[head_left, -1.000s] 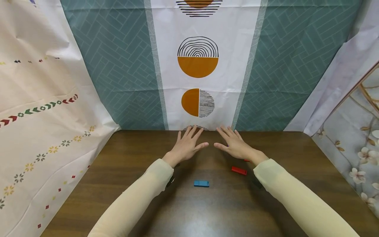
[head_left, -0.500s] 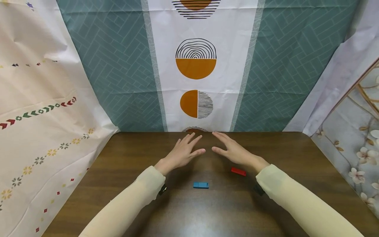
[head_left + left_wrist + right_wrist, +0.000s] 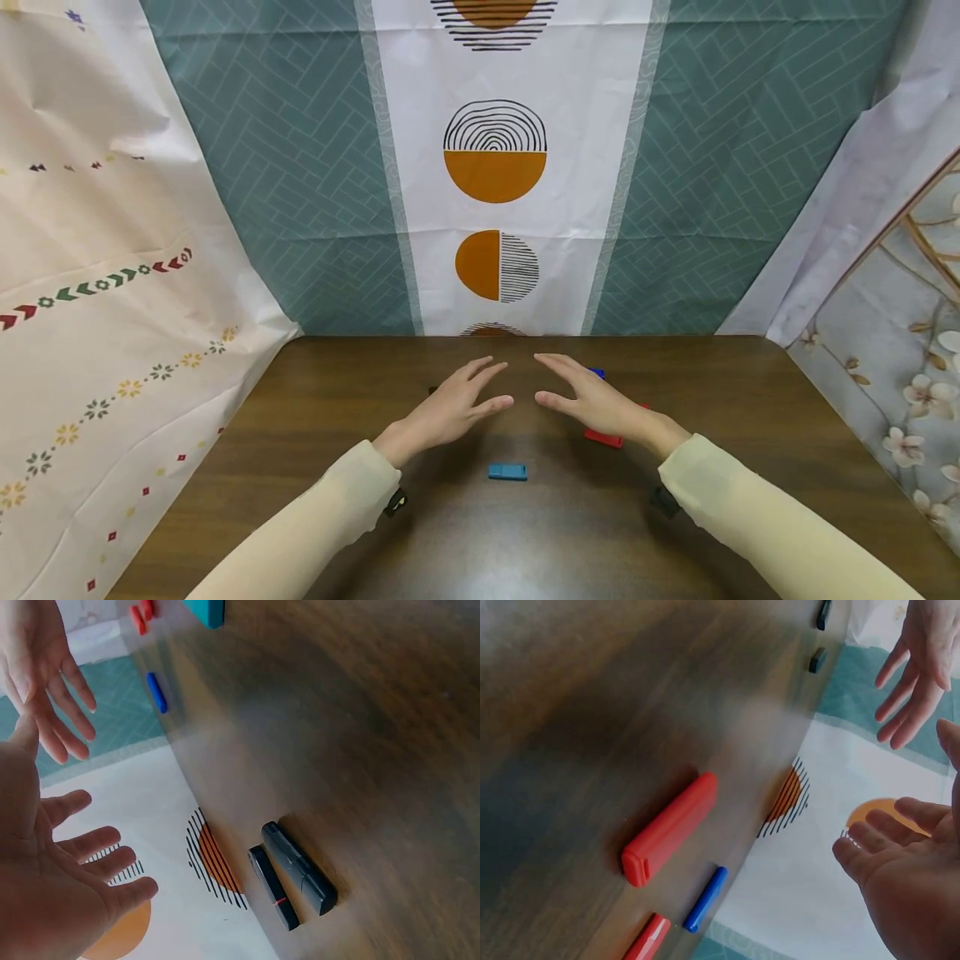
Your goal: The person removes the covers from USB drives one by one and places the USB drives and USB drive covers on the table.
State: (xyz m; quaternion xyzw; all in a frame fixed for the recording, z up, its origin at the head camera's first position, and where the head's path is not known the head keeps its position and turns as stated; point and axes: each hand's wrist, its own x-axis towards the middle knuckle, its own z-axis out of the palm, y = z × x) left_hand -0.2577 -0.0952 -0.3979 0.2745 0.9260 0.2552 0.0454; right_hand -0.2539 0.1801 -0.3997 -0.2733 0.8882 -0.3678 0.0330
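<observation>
In the head view my left hand hovers over the table, with fingers extended and holding nothing. My right hand mirrors it, palm turned inward, also with nothing held. A light blue oblong piece lies nearer me, between the forearms. The red oblong piece lies under the right wrist and is partly covered. Beyond it are a dark blue stick and a smaller red piece. Two black oblong pieces lie by the left hand, one bearing a red band; the head view mostly hides them.
The dark wood table ends at a hanging cloth with green and white panels. A cream patterned cloth hangs at the left, a floral one at the right. Dark wrist devices sit under both sleeves.
Both hands have drawn back from the table's far edge towards me. Their fingers, spread earlier, now lie closer together. The dark blue stick and a black piece show more. The pieces have stayed put.
</observation>
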